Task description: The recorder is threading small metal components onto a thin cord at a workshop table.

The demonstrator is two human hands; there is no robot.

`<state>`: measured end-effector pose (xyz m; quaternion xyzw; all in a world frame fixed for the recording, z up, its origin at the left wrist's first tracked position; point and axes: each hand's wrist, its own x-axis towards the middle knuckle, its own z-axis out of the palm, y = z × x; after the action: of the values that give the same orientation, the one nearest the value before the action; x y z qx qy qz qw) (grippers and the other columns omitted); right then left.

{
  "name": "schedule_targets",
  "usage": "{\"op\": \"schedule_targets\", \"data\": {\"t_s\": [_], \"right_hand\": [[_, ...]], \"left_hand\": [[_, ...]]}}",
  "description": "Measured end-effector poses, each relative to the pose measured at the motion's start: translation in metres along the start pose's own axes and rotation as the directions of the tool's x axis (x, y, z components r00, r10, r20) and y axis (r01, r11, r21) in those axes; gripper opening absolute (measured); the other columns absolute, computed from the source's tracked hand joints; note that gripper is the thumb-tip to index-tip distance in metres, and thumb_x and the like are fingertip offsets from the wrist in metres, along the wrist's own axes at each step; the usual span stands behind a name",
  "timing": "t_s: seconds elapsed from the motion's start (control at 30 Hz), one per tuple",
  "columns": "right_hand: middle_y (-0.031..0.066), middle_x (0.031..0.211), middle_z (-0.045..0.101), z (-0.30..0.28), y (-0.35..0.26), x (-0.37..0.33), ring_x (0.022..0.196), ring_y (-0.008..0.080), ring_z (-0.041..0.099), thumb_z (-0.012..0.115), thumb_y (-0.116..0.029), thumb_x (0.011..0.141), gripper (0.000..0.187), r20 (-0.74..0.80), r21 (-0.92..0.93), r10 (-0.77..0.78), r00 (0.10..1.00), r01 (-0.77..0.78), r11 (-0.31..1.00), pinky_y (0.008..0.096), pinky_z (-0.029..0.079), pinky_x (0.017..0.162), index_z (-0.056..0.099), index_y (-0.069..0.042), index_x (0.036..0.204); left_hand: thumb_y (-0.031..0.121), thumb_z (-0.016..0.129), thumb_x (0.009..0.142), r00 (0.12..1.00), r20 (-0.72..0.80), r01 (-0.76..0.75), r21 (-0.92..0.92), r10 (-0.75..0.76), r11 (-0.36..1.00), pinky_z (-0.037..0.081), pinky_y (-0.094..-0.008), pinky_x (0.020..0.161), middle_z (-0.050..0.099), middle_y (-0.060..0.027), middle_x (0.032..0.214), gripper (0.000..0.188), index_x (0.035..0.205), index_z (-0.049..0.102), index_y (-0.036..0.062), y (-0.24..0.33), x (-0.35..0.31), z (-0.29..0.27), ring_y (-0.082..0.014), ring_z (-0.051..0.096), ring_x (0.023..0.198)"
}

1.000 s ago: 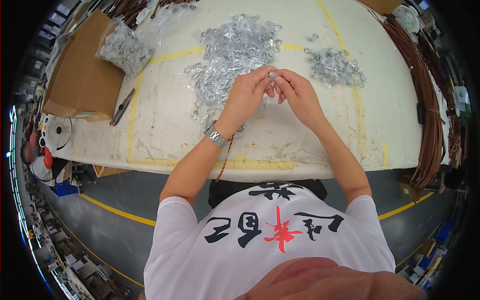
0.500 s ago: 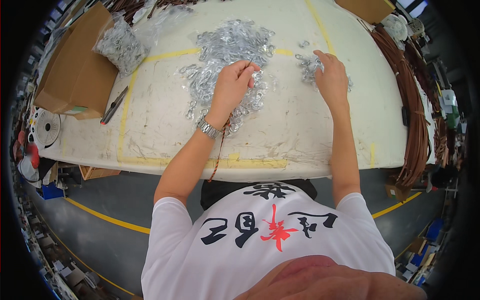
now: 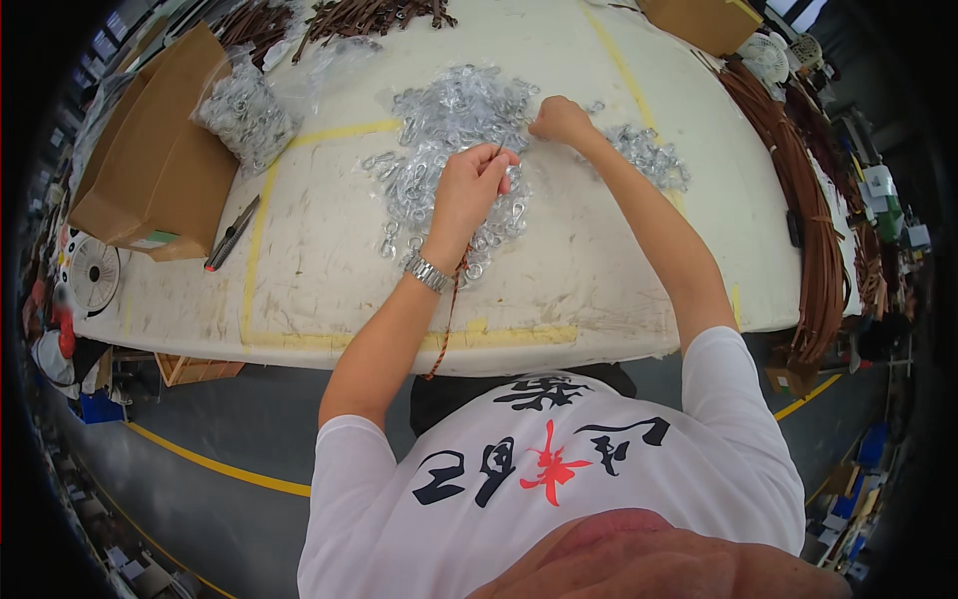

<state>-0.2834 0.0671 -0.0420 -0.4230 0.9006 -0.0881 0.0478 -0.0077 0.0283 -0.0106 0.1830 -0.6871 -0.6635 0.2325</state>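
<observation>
A large pile of silvery metal clips in clear plastic [image 3: 464, 100] lies before me; the clips look like small snap hooks. My left hand [image 3: 474, 185], with a metal watch on its wrist, is over the lower part of this pile. Its fingers are pinched on a thin cord, whose dark tip pokes out above. The cord's orange and dark length [image 3: 448, 324] hangs below the wrist past the table edge. At the pile's right edge my right hand [image 3: 561, 121] is closed, fingertips hidden. A smaller pile of clips [image 3: 644, 158] lies right of it, beside my forearm.
On the left stand an open cardboard box [image 3: 150, 170], a clear bag of clips [image 3: 244, 115] and a utility knife [image 3: 232, 235]. A small fan [image 3: 92, 272] is at the left edge. Long brown straps [image 3: 798, 180] hang along the right side; more brown straps [image 3: 374, 15] lie at the back.
My right hand has moved left from the small pile to the edge of the large one, its fingers now closed. My left hand keeps its pinch on the cord. The view has shifted slightly.
</observation>
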Motion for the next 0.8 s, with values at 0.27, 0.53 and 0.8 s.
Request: {"op": "schedule_targets", "data": {"t_s": [0.27,0.53,0.8], "right_hand": [[0.0070,0.090,0.074,-0.058,-0.027,-0.092,0.082,0.0151,0.070,0.068,-0.022,0.097,0.018,0.016,0.868,-0.169,0.986,0.071,0.492,0.0301,0.057,0.073,0.067,-0.005,0.103],[0.0006,0.095,0.062,-0.016,-0.029,-0.156,0.083,0.0089,0.056,0.059,-0.018,0.107,0.014,0.337,0.829,-0.458,0.823,-0.490,-0.270,0.0257,0.051,0.073,0.062,-0.005,0.112],[0.0028,0.099,0.071,0.001,-0.024,-0.168,0.080,0.0077,0.062,0.056,-0.024,0.111,0.024,0.314,0.933,-0.309,0.898,-0.352,-0.073,0.0250,0.053,0.072,0.066,-0.004,0.120]], "left_hand": [[0.021,0.063,0.102,0.990,-0.140,-0.027,-0.087,0.015,0.996,0.037,-0.0228,0.053,0.066,0.0010,0.072,0.023,0.102,0.075,0.0008,0.011,0.007,-0.015,-0.0025,0.047,0.057],[0.024,0.073,0.098,0.985,0.132,-0.127,0.086,0.115,0.988,0.044,-0.0247,0.056,0.070,0.0008,0.079,0.023,0.095,0.075,0.0017,0.012,0.005,-0.020,-0.0048,0.056,0.063],[0.012,0.072,0.090,0.974,-0.099,-0.180,0.218,0.205,0.959,0.055,-0.0346,0.062,0.073,-0.0115,0.068,0.018,0.082,0.073,-0.0029,-0.006,-0.005,0.003,-0.0201,0.073,0.061]]}}
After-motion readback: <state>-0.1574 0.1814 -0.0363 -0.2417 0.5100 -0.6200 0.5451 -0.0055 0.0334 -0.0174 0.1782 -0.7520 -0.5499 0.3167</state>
